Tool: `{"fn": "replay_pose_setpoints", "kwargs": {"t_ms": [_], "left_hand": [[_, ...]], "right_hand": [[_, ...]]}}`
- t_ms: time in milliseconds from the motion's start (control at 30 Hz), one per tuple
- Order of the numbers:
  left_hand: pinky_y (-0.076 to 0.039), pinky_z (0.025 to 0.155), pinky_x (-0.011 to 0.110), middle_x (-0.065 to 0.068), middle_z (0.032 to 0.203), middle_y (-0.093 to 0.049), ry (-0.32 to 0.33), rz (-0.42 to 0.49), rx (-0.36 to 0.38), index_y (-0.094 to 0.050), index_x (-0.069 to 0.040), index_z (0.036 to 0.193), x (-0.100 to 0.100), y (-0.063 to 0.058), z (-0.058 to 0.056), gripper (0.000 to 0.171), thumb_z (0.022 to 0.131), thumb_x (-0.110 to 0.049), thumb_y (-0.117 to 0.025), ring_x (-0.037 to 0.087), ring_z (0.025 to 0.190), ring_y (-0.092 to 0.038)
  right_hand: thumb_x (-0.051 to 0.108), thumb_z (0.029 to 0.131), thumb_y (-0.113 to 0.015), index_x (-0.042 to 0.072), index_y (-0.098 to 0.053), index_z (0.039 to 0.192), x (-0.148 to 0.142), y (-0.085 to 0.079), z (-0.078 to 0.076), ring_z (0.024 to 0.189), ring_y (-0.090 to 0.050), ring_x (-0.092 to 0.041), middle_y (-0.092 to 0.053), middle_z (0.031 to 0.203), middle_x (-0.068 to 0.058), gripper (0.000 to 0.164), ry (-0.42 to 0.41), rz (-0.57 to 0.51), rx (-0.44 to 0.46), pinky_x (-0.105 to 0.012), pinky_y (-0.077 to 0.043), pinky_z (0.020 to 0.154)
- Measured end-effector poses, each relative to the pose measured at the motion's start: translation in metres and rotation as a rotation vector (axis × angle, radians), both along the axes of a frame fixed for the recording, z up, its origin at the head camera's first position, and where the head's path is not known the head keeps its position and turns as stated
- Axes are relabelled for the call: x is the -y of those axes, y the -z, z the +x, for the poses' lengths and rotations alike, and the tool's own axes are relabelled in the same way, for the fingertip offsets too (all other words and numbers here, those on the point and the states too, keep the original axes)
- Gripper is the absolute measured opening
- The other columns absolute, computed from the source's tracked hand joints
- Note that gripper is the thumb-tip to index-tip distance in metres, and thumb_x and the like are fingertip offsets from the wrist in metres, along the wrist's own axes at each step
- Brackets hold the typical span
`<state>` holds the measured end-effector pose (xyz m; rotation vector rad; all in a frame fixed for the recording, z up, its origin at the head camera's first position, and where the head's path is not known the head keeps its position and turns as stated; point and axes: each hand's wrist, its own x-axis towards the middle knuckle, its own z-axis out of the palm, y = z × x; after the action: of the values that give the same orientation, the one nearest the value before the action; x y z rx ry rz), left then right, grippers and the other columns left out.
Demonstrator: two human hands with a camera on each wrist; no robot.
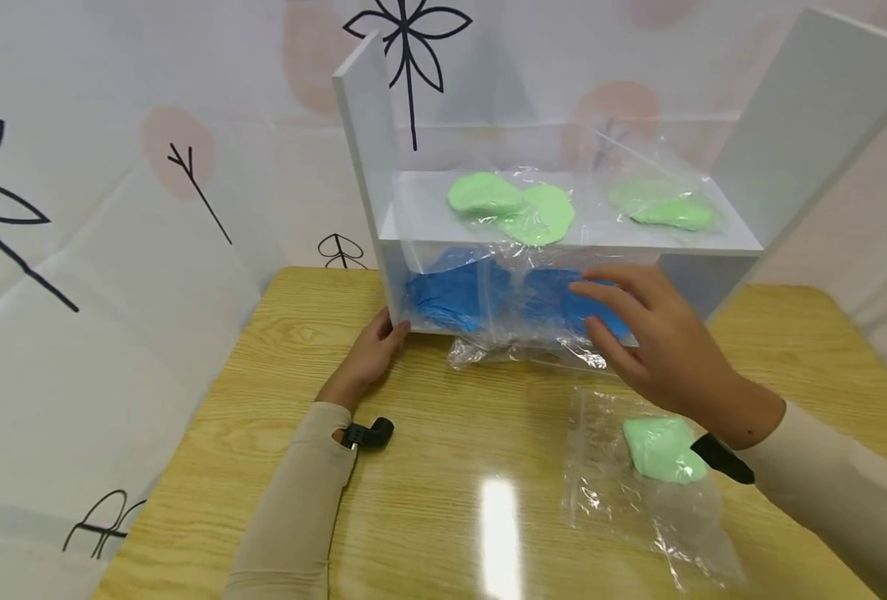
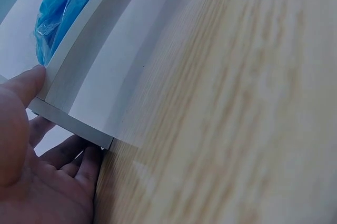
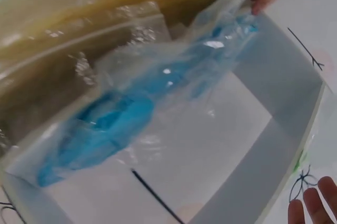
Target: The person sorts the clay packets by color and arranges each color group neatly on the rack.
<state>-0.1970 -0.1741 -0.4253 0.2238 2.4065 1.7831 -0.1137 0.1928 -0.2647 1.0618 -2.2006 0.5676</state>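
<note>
At the lower left corner of a white two-level shelf, my left hand grips the side panel. The left wrist view shows its thumb at the front edge and the other fingers around the outer side. My right hand is spread in front of the lower level, holding nothing. Clear plastic bags with blue contents, one at the left and one at the right, lie on that level, their clear ends hanging over the front edge. Whether my right fingertips touch the right one, I cannot tell.
On the upper level are clear bags with light green contents, at left and right. Another clear bag with a pale green piece lies on the wooden table, below my right forearm. Patterned cloth hangs behind.
</note>
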Motion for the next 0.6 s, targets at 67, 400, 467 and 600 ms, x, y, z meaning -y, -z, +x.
{"fn": "replay_pose_setpoints", "kwargs": {"t_ms": [67,400,467,600], "left_hand": [[-0.030,0.120,0.051,0.007,0.162,-0.032,-0.004,-0.006,0.009,-0.023,-0.030,0.160,0.000,-0.001,0.000,0.061,0.105,-0.041,-0.049,0.027,0.147,-0.035],[-0.029,0.120,0.051,0.010,0.163,-0.031,-0.003,-0.009,-0.001,-0.022,-0.027,0.161,-0.001,0.000,-0.001,0.061,0.106,-0.037,-0.048,0.029,0.147,-0.033],[-0.028,0.121,0.052,0.011,0.163,-0.029,0.001,0.001,0.003,-0.021,-0.026,0.161,-0.001,-0.001,-0.001,0.061,0.106,-0.035,-0.048,0.030,0.149,-0.031],[-0.026,0.121,0.054,0.011,0.165,-0.025,0.014,-0.003,0.004,-0.017,-0.024,0.162,-0.002,-0.002,0.000,0.062,0.107,-0.033,-0.046,0.032,0.150,-0.028]], "right_hand": [[0.044,0.107,-0.036,0.001,-0.065,0.126,-0.008,0.007,0.006,0.116,-0.054,-0.037,-0.060,0.129,-0.020,0.055,0.018,0.013,0.010,-0.046,-0.041,0.093],[0.029,0.104,-0.054,0.008,-0.065,0.127,-0.048,0.047,0.026,0.116,-0.055,-0.033,-0.062,0.126,-0.014,0.034,0.118,0.061,0.157,-0.045,-0.042,0.092],[0.019,0.098,-0.064,0.010,-0.065,0.128,-0.056,0.054,0.029,0.117,-0.055,-0.033,-0.062,0.127,-0.013,0.032,0.155,0.087,0.222,-0.048,-0.044,0.090],[0.011,0.090,-0.072,0.011,-0.064,0.129,-0.071,0.070,0.034,0.115,-0.057,-0.036,-0.062,0.126,-0.014,0.040,0.210,0.149,0.311,-0.056,-0.047,0.089]]}}
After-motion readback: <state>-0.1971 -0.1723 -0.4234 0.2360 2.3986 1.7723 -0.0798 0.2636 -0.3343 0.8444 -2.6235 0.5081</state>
